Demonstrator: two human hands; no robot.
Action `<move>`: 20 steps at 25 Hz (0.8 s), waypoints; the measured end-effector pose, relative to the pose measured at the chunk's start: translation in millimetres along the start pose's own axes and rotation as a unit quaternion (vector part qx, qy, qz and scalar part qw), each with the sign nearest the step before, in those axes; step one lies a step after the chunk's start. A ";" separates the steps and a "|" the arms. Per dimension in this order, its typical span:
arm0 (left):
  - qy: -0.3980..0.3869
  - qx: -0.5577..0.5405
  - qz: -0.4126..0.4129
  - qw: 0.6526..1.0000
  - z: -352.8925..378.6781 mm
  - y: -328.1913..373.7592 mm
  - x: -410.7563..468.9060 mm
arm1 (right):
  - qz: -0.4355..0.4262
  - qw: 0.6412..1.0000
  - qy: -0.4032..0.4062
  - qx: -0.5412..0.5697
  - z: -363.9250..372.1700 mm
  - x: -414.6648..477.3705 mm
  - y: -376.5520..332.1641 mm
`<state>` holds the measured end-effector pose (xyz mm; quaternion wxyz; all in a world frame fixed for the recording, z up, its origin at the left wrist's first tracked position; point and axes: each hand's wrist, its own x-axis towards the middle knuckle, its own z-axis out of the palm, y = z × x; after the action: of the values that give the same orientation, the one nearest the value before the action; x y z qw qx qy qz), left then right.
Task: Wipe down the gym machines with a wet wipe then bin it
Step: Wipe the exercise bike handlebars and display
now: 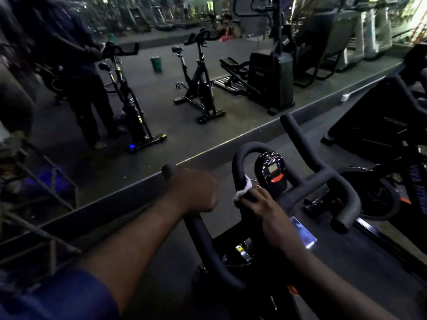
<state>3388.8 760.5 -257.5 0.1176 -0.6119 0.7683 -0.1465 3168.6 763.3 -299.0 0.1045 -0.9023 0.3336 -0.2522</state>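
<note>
At the near handlebar (344, 192), the left hand (193, 190) wraps round the left horn, fingertips hidden. The right hand (263, 204) grips a white wet wipe (245, 187), mostly covered, against the centre loop. Beyond, on the dim gym floor (231, 54), stand two more bikes (201, 82) and one person (85, 84).

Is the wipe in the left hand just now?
No, the right hand holds the wipe on the handlebar; the left hand grips bare bar.

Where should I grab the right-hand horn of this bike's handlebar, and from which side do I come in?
Grip the right horn on its straight padded stretch below the rounded tip, coming from above, palm down, as the left hand holds the left horn. It rises clear of the console.
</note>
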 end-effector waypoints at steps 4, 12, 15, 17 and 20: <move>-0.005 -0.026 0.002 1.000 -7.7 -4.8 -0.8 | 0.038 0.997 0.028 -0.053 -27.3 65.5 -4.5; 0.027 -0.081 0.042 0.996 -10.6 -14.1 -10.4 | 0.167 0.970 -0.085 -0.156 -42.9 84.3 -57.4; 0.045 -0.097 0.045 0.993 -7.5 -15.2 -9.4 | 0.238 0.961 0.061 -0.128 -57.8 125.6 -41.7; 0.061 -0.091 0.062 0.992 -5.9 -14.2 -12.5 | 0.276 0.950 0.049 -0.140 -63.5 150.0 -40.4; 0.073 -0.107 0.076 0.989 -7.2 -18.6 -13.9 | 0.294 0.932 0.034 -0.209 -51.6 152.3 -43.7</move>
<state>3406.2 770.8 -243.9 0.0055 -0.5486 0.8302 -0.0985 3264.6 695.5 -180.8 -0.0286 -0.7562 0.6324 -0.1657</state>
